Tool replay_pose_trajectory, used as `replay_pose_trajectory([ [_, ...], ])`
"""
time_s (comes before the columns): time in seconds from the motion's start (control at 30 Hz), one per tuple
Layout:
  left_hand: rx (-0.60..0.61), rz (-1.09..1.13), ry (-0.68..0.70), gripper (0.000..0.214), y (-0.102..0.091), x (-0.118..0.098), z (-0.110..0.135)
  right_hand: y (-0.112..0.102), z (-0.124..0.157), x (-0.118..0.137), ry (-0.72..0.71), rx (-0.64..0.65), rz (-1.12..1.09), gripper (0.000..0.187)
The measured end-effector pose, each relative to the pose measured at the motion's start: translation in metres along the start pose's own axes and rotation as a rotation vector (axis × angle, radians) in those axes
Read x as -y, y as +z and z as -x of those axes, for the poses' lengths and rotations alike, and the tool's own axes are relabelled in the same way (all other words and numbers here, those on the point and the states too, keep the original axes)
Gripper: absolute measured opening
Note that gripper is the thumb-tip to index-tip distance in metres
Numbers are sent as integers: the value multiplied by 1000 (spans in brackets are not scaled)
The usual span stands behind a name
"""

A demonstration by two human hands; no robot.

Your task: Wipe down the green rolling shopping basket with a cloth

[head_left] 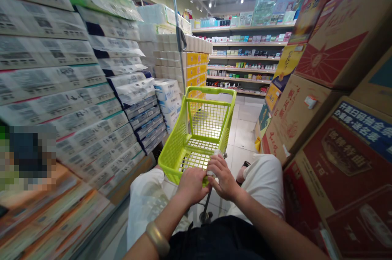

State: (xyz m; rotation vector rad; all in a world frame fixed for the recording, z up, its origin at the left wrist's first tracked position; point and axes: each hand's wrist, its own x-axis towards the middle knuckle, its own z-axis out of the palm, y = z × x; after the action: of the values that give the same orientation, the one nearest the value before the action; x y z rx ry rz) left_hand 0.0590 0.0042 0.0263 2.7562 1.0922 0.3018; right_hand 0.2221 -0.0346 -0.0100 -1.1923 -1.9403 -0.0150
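A lime-green plastic shopping cart [174, 150] stands between my knees, its mesh basket holding nothing that I can see. My left hand [192, 186] is closed at the near rim, fingers curled. Beside it, my right hand [223, 176] bends its fingers over the same near corner. Something white and crumpled, like a tissue [211, 174], shows under the right fingers, partly hidden. The two hands nearly touch. A caster wheel [206, 216] is visible below them.
Tall stacks of wrapped paper packs [45, 53] line the left side. Printed cardboard cartons [301, 113] are piled close on the right. A thin metal pole [176, 2] rises behind the cart. Tiled floor [241, 129] runs toward stocked shelves [245, 43].
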Motion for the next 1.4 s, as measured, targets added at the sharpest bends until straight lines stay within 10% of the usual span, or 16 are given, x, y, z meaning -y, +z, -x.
replay_pose_trajectory([
  [0.47, -108, -18, 19, 26, 10, -1, 6, 1, -19, -13, 84, -153, -19, 20],
  [1.4, -109, -19, 22, 26, 9, 4, 15, -12, -22, -16, -81, 33, 90, 15],
])
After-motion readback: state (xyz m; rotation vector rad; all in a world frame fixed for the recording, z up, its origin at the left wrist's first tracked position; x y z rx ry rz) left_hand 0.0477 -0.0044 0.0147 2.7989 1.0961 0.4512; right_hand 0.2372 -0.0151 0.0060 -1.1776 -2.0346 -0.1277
